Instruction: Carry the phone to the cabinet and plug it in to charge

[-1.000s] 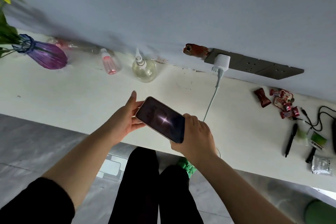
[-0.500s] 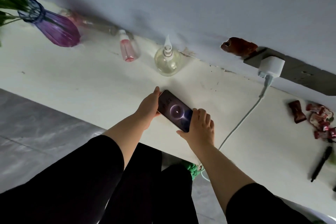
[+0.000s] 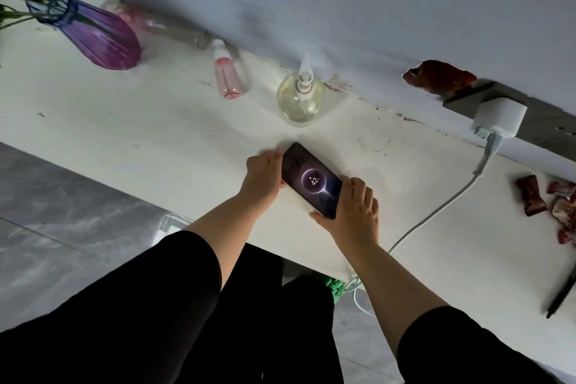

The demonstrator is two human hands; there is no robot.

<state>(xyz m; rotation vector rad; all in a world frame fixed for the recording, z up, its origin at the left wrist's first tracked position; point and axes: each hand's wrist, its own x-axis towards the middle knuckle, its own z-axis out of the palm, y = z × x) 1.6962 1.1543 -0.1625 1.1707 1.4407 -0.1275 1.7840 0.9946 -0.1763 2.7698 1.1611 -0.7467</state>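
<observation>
Phone (image 3: 311,180) lay screen-up on the white tabletop (image 3: 156,121), near its front edge and roughly midway along the visible stretch, with a charging ring and the figure 42 lit on the display. Its long axis ran diagonally, the far end pointing toward the round glass pump bottle (image 3: 300,101) by the wall and the near end toward the front edge. Both hands bracketed it: the left hand (image 3: 263,176) curled against the far-left long side, the right hand (image 3: 355,207) wrapped over the near end, fingers closed on the casing. Whether the phone's whole back was flat on the surface or slightly lifted could not be told. A white cable (image 3: 436,213) ran from the white charger (image 3: 498,117) in the wall socket strip across the tabletop, dropped over the front edge and looped back under the right wrist; the plug itself was hidden beneath that hand. Judging by the lit charging display, the connection was already made, and what remained was only to let go. Since each hand sat at an opposite end of the diagonal, both could draw straight back toward the body without dragging the cable.
</observation>
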